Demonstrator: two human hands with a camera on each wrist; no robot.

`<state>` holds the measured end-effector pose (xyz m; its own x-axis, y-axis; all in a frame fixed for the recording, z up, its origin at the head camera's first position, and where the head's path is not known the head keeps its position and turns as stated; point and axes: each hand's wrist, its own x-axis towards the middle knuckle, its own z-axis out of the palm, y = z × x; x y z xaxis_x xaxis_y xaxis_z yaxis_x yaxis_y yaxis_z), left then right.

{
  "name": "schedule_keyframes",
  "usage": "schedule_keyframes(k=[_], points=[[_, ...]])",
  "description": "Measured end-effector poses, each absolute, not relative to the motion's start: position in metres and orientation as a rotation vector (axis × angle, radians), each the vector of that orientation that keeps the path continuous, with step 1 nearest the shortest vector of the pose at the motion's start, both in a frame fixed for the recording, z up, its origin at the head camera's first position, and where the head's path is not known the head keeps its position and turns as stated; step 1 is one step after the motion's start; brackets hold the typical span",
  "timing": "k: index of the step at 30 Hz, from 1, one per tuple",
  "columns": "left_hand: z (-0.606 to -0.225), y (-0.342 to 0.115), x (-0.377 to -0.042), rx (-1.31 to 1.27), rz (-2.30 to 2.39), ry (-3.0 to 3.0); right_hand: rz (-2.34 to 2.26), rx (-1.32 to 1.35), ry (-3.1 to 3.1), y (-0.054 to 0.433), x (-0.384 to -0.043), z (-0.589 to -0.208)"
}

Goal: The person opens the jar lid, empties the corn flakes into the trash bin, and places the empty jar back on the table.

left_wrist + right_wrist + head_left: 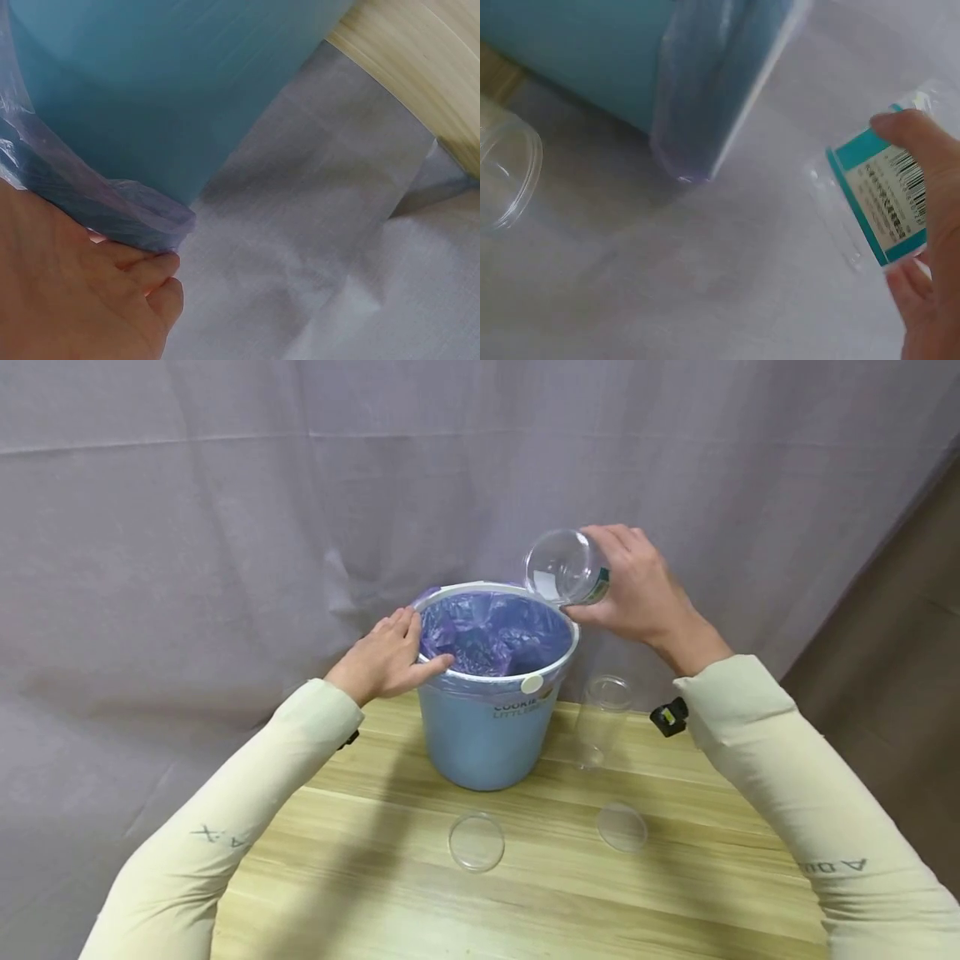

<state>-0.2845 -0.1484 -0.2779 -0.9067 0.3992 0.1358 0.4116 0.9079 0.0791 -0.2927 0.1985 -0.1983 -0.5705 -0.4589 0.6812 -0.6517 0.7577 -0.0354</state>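
My right hand [633, 585] grips a clear plastic jar [558, 567], tilted over the right side of the bin's rim with its round end facing me. A teal and white barcode label [889, 199] wraps the jar's side, and my thumb presses on it. The blue bin [483, 739] stands upright on the table, lined with a purple plastic bag [480, 627] folded over its white rim. Against the left of that rim rests my left hand [386, 660], its thumb stretched along the front edge. The left wrist view has those fingertips at the bag's folded border [142, 206].
A second clear jar [602, 718] stands right of the bin, its rim also in the right wrist view. Two clear round lids, one left [476, 842] and one right [622, 827], lie on the wooden table [375, 910] in front. A grey curtain [225, 568] hangs close behind.
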Motion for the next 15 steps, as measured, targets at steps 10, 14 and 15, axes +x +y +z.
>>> schedule_keyframes(k=[10, 14, 15], points=[[-0.278, -0.152, -0.284, -0.63, -0.145, -2.972, 0.772, 0.369, -2.371, 0.229, -0.261, -0.195], [-0.279, -0.155, -0.283, -0.626, -0.153, -2.981, 0.852, 0.225, -2.399, 0.247, -0.251, -0.205], [-0.278, -0.155, -0.284, -0.625, -0.152, -2.981, 0.859, 0.192, -2.407, 0.253, -0.249, -0.208]])
